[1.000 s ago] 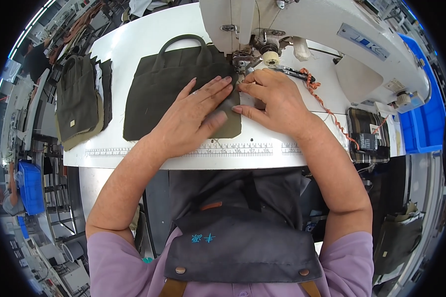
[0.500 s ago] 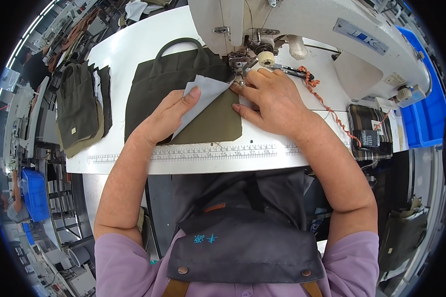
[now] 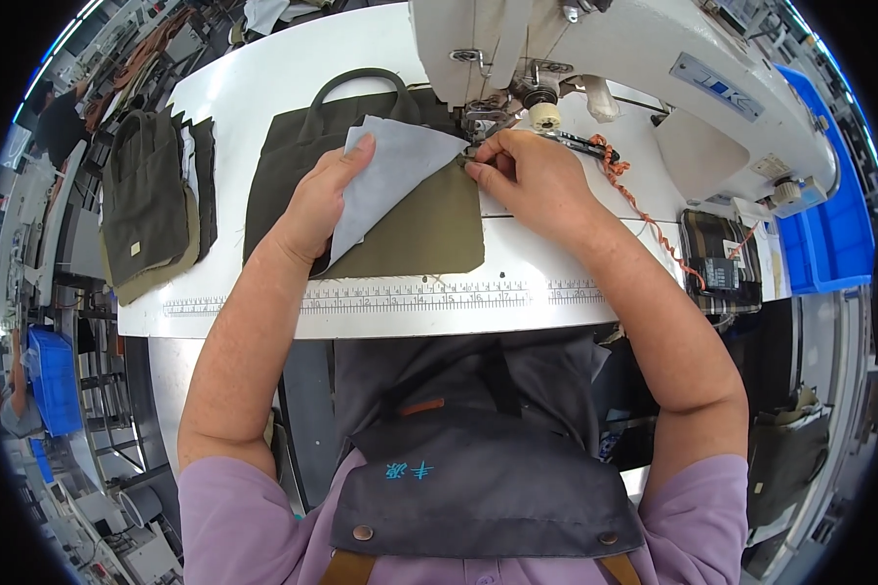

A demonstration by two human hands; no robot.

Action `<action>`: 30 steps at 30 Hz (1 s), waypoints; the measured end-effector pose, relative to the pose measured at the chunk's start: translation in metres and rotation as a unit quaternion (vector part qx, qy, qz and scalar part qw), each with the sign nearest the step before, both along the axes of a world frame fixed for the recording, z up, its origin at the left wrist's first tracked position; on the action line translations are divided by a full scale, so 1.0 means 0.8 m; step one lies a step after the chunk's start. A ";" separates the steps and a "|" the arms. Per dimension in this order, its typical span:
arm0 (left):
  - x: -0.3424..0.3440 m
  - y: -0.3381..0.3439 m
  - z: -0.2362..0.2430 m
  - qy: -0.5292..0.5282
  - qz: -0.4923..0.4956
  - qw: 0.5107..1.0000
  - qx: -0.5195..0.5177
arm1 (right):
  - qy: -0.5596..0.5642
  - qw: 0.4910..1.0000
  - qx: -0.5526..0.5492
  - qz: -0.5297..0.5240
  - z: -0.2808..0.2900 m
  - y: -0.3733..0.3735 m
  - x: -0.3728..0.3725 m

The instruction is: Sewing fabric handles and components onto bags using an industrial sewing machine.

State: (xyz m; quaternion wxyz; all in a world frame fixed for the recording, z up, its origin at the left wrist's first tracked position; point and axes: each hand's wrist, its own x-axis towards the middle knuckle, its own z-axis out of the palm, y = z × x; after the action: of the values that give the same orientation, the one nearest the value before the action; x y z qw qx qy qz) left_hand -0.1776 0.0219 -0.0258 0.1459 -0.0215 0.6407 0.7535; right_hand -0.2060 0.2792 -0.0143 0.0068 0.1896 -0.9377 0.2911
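A dark green fabric bag panel [image 3: 275,161] with a looped handle [image 3: 361,74] lies on the white sewing table. Its front layer is folded back, baring a pale grey underside [image 3: 400,166] and an olive fabric layer [image 3: 424,234] beneath. My left hand [image 3: 320,200] grips the folded layer, thumb on the grey side; its other fingers are mostly hidden behind the cloth. Close to the presser foot [image 3: 476,127] of the sewing machine [image 3: 595,73], my right hand [image 3: 541,185] pinches the fabric edge at the fold's upper corner.
Stacked bag pieces [image 3: 151,200] lie at the table's left. A printed ruler [image 3: 380,298] runs along the front edge. To the right are a dark-handled tool [image 3: 580,145], a coiled orange cord [image 3: 644,210], a plaid pouch [image 3: 702,239] and a blue bin [image 3: 824,234].
The front layer is lifted and folded back further, showing more grey. My right hand's fingers, spread on the cloth before, have drawn into a pinch at its edge. The whole view has shifted slightly.
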 end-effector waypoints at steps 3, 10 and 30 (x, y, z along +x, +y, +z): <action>0.004 0.006 0.004 0.022 0.003 0.999 -0.025 | 0.044 0.998 0.037 -0.020 -0.006 -0.010 0.000; 0.003 0.005 0.000 0.042 -0.008 0.999 -0.017 | 0.070 0.995 0.053 -0.045 -0.012 -0.024 0.004; 0.001 -0.006 -0.007 0.048 -0.037 0.998 0.004 | 0.048 0.998 0.016 -0.048 -0.020 -0.012 -0.004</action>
State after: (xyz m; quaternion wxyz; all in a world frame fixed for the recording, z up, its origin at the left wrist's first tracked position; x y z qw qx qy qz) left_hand -0.1772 0.0168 -0.0315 0.1422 0.0391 0.6442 0.7505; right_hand -0.2090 0.2698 -0.0300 0.0628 0.1580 -0.9488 0.2661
